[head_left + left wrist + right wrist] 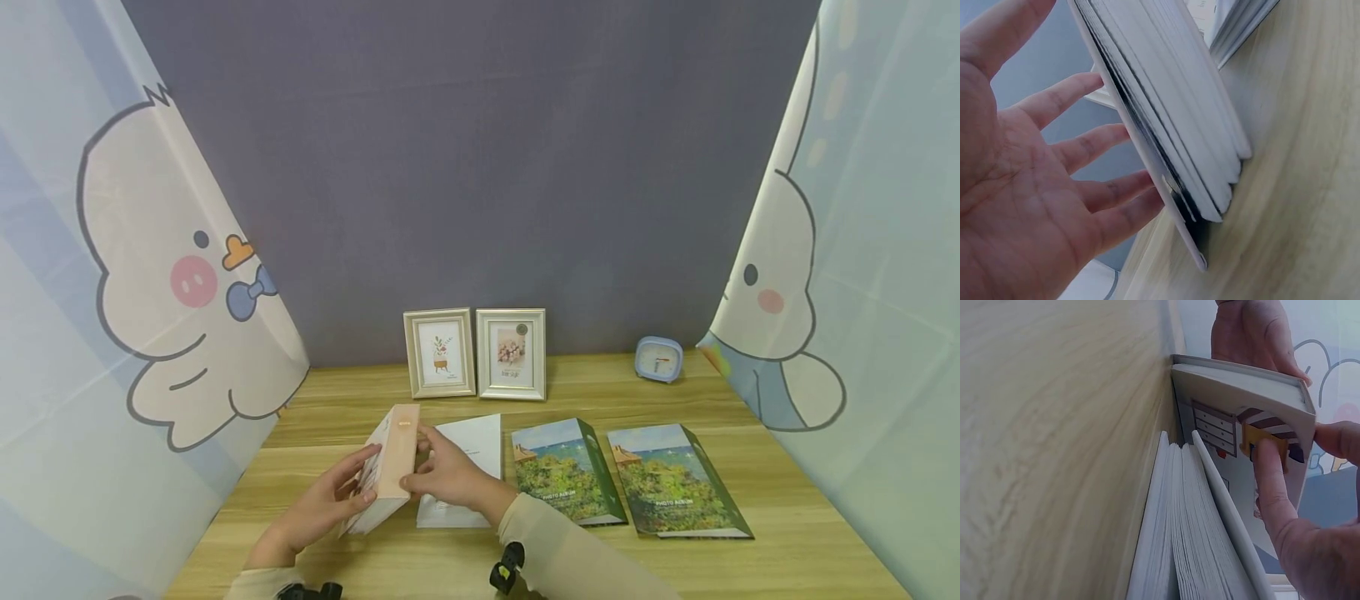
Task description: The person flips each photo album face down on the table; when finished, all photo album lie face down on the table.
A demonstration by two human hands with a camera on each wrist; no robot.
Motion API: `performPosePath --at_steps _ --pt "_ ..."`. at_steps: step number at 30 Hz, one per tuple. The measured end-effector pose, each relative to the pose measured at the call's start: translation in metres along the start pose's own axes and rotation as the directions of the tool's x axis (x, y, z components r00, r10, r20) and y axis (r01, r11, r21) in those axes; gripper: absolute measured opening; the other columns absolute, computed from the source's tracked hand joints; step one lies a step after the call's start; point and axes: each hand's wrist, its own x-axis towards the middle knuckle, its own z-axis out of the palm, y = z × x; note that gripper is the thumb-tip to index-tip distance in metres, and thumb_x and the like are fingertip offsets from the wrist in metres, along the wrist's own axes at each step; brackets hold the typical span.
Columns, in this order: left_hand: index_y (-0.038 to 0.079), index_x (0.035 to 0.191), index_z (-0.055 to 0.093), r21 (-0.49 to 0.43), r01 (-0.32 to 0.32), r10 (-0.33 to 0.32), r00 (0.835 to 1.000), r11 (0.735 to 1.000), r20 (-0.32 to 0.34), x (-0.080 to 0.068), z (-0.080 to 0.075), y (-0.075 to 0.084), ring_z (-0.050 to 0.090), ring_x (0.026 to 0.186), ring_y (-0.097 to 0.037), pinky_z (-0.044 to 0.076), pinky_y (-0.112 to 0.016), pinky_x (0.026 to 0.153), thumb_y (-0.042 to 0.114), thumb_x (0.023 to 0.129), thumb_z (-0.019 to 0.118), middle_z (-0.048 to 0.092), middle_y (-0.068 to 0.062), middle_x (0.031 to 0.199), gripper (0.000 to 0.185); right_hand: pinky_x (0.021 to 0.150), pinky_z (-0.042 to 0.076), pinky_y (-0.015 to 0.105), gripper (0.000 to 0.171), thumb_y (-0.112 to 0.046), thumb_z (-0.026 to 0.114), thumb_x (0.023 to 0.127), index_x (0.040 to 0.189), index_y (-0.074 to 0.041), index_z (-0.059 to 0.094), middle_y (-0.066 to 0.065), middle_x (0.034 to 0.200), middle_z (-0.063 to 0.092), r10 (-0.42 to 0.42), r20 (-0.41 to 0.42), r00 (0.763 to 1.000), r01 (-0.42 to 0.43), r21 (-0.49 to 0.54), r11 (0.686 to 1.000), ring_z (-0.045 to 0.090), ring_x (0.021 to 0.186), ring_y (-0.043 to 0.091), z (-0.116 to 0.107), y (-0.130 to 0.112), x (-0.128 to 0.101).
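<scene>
A thick photo album [397,454] with a pale pink spine and an illustrated cover stands tilted above the table, spine facing up. My right hand [459,477] pinches it, thumb at the spine and index finger pressed on the drawn cover [1213,434]. On the opposite cover, my left hand [1029,181] rests its spread, nearly straight fingertips. White page edges [1172,106] show between the covers in the left wrist view. Under my right hand lies a white album [476,437], its pages [1194,519] seen edge-on in the right wrist view.
To the right, two photo albums with landscape covers lie side by side, a nearer-middle one [558,471] and an outer one [675,483]. Behind stand a plant-picture frame [441,354], a flower-picture frame [512,354] and a blue clock [658,359]. Dark fabric [480,167] hangs behind the table.
</scene>
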Motion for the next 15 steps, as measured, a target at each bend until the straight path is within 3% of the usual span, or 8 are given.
performPosePath --at_steps 7,15 --pt "0.008 0.163 0.034 0.027 -0.016 0.016 1.000 1.000 -0.022 -0.0006 0.0004 -0.0021 0.013 0.152 -0.054 0.022 -0.078 0.115 0.007 0.104 0.065 0.020 -0.027 0.168 0.067 0.069 0.061 0.032 0.087 -0.010 0.084 0.087 0.161 -0.009 0.038 0.009 0.117 0.057 0.019 -0.027 0.999 -0.022 -0.119 0.993 0.068 0.091 0.014 -0.0010 0.0010 0.0011" --pt "0.008 0.160 0.042 0.068 0.002 0.002 0.998 0.998 -0.056 -0.0002 0.0019 -0.0026 0.017 0.152 -0.052 0.025 -0.076 0.115 0.009 0.100 0.071 0.030 -0.026 0.166 0.067 0.068 0.059 0.028 0.087 -0.003 0.087 0.081 0.156 -0.001 0.042 0.008 0.107 0.067 0.054 -0.045 0.998 -0.060 -0.136 0.989 0.069 0.084 0.014 -0.0005 0.0028 0.0023"
